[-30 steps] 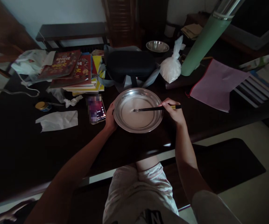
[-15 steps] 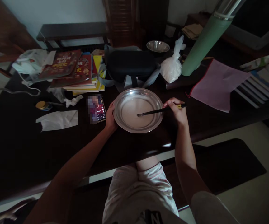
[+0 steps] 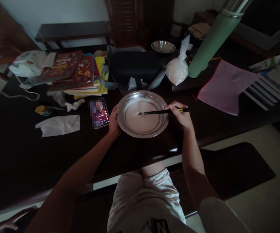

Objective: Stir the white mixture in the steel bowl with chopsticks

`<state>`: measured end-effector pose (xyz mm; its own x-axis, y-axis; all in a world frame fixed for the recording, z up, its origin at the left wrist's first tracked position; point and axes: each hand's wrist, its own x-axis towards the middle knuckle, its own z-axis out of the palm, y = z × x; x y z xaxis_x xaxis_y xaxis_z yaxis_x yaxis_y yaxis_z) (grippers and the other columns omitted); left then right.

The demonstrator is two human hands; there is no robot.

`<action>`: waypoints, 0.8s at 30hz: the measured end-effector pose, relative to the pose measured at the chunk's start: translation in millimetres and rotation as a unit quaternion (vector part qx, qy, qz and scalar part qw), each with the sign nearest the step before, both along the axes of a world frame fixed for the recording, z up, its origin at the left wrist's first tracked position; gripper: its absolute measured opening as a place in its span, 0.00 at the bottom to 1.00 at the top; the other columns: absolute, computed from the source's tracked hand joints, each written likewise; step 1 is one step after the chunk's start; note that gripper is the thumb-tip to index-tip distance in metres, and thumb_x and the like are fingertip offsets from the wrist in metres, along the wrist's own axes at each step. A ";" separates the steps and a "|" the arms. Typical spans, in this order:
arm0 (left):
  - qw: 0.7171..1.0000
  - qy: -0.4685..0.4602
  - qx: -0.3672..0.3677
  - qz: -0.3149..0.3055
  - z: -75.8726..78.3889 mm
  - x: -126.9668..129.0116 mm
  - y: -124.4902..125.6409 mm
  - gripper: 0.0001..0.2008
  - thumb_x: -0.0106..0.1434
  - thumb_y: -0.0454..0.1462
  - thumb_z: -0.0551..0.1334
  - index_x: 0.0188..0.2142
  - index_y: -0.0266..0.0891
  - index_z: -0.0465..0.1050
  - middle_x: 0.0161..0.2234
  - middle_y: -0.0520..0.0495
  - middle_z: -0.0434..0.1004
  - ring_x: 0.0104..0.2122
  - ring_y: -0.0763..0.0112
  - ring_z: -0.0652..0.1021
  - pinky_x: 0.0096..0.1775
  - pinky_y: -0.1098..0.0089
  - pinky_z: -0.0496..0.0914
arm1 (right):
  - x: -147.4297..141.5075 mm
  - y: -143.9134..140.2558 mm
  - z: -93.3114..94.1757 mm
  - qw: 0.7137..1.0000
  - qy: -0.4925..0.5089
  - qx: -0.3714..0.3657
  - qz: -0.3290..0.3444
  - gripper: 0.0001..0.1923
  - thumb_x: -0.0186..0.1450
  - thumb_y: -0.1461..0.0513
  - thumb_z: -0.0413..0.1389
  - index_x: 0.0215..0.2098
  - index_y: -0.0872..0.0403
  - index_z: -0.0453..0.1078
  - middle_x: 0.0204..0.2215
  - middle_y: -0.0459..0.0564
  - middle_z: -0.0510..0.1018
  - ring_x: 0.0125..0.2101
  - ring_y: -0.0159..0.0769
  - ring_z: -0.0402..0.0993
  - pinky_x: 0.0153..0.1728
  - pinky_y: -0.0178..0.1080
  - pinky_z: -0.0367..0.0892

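A shiny metal basin stands on the dark table in front of me, with a milky, off-white mixture in its bottom. At its left side my left hand grips the rim, the fingers partly hidden behind the wall. Over the right rim, my right hand is closed around black chopsticks with gold bands near the upper end. Their tips dip into the mixture near the middle of the basin. Just left of my left hand lies a phone with its screen lit.
Behind the basin sit a black case, a tied bag of white powder and a green tumbler. A pink mesh pouch lies to the right. Leftward are stacked books, a small jar and a paper sheet.
The chopstick tips have moved a little left and away from me through the mixture, and my right hand has shifted slightly left. My left hand keeps its grip on the basin.
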<state>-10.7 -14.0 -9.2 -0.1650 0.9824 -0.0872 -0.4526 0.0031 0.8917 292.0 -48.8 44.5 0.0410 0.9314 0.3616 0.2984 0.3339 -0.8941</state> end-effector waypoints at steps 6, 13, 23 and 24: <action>1.000 -0.012 -0.018 -0.003 1.7 -0.5 0.3 0.12 0.59 0.39 0.63 0.42 0.46 0.83 0.46 0.50 0.87 0.53 0.57 0.81 0.61 0.59 0.72 | -0.1 -0.5 -0.6 1.000 0.018 -0.010 0.005 0.25 0.64 0.37 0.62 0.27 0.47 0.79 0.25 0.45 0.82 0.30 0.38 0.80 0.37 0.43 0.76; 0.999 -0.014 -0.030 0.006 4.2 1.6 -1.0 0.13 0.61 0.37 0.62 0.44 0.43 0.82 0.45 0.48 0.86 0.54 0.57 0.81 0.61 0.59 0.72 | -0.2 -0.3 0.5 0.999 0.034 0.000 -0.041 0.26 0.63 0.36 0.63 0.26 0.47 0.79 0.25 0.46 0.82 0.31 0.39 0.80 0.36 0.43 0.76; 1.000 0.001 -0.012 -0.003 4.2 0.5 -1.4 0.12 0.57 0.41 0.66 0.41 0.46 0.82 0.47 0.48 0.86 0.56 0.54 0.80 0.62 0.58 0.71 | 1.2 -0.3 -1.5 0.999 0.030 0.004 -0.030 0.24 0.65 0.38 0.62 0.27 0.47 0.79 0.26 0.46 0.82 0.31 0.38 0.80 0.36 0.42 0.76; 1.000 -0.002 -0.013 -0.002 4.2 0.6 -1.3 0.13 0.57 0.41 0.66 0.42 0.46 0.82 0.47 0.48 0.86 0.56 0.54 0.80 0.62 0.58 0.71 | 1.1 -0.4 -1.6 0.999 0.031 -0.001 -0.020 0.24 0.65 0.38 0.63 0.27 0.47 0.79 0.25 0.45 0.81 0.30 0.38 0.80 0.36 0.42 0.75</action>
<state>-10.2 -15.3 -5.1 -0.1602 0.9805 -0.1140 -0.4554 0.0291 0.8898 293.2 -49.2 42.9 0.1008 0.9290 0.3561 0.2550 0.3218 -0.9118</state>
